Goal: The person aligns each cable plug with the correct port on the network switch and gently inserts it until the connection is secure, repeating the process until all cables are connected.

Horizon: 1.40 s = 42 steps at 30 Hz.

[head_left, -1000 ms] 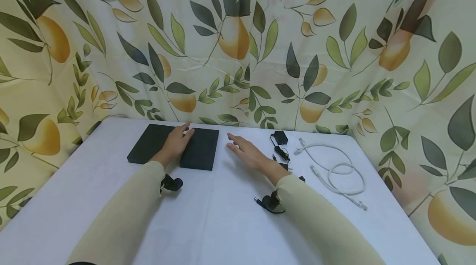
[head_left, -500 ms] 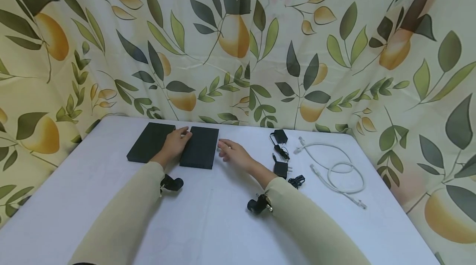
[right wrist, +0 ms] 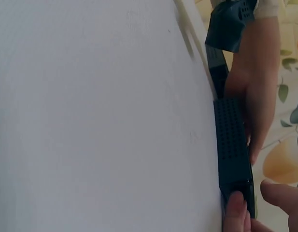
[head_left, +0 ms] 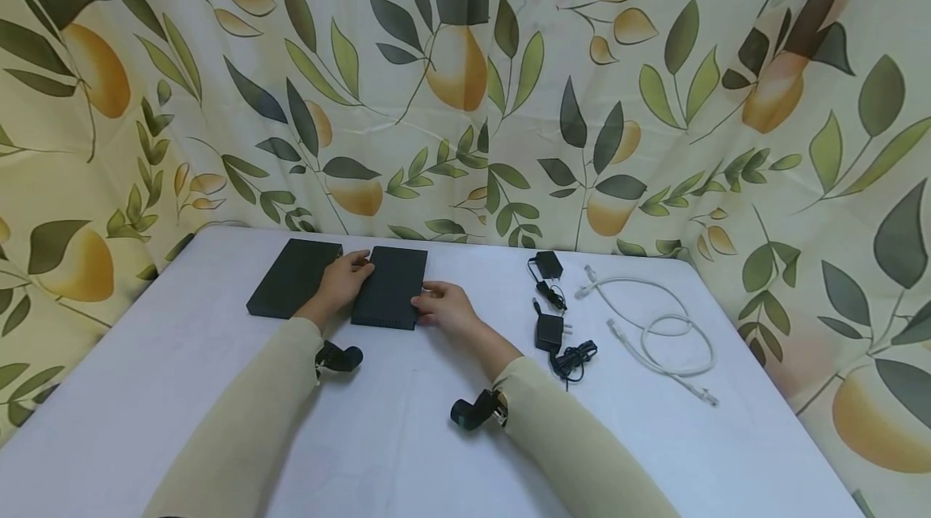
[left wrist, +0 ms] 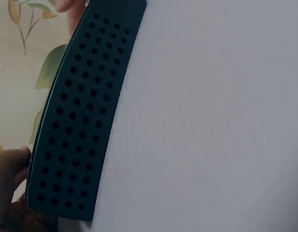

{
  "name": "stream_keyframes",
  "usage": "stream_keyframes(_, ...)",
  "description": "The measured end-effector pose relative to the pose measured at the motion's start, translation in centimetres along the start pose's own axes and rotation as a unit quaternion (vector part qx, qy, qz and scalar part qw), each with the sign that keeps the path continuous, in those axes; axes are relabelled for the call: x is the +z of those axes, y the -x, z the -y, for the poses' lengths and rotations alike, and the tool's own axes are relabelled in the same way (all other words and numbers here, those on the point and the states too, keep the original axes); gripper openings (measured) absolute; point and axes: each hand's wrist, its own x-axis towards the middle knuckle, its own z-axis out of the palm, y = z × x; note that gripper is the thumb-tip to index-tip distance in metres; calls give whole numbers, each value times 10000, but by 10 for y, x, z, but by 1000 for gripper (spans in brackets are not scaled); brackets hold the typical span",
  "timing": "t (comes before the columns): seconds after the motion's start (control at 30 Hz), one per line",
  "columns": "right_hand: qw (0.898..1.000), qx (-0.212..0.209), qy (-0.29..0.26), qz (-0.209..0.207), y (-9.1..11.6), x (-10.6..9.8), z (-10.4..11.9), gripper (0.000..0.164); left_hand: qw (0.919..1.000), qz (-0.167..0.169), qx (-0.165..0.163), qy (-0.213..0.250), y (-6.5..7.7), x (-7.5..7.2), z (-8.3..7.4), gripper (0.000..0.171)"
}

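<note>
Two flat black boxes, which look like network devices, lie side by side at the table's back left. The right box (head_left: 390,288) has a perforated front side, seen close in the left wrist view. My left hand (head_left: 340,286) reaches between the boxes and holds the right box's left edge with thumb and fingers. At its opposite edge, my right hand (head_left: 447,309) takes hold of the right side. In the right wrist view the right fingertips (right wrist: 235,205) touch the box's end, the thumb near its upper edge. The left box (head_left: 291,280) lies beside my left hand, partly hidden by it.
Two black power adapters, the back one (head_left: 549,264) and the front one (head_left: 549,332), lie right of centre with bundled cords. A white Ethernet cable (head_left: 698,332) is looped further right. The white table (head_left: 393,437) meets a leaf-and-fruit patterned curtain (head_left: 465,138) behind.
My right hand has moved left, from apart from the right box to its right edge, its fingers closing in. My left hand stays at the left edge. The boxes have not visibly moved.
</note>
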Motion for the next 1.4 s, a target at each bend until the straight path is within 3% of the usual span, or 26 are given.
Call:
stream_keyframes(0.23, 9983, 178, 26, -559, 2, 9, -7, 50, 9999, -97, -84, 107, 0, 2, 2, 44)
stream_keyframes(0.53, 9964, 52, -127, -832, 3, 13, -14, 46, 9990, -365, -133, 216, 1, 5, 7, 43)
stream_keyframes(0.73, 9959, -151, -199, -874, 4, 14, -16, 44, 9981, -580, -89, 183, 1, 9, 8, 43)
stream_keyframes(1.4, 9965, -263, -160, -776, 10, 11, -15, 44, 9981, -515, -293, 146, 8, 10, 9, 45)
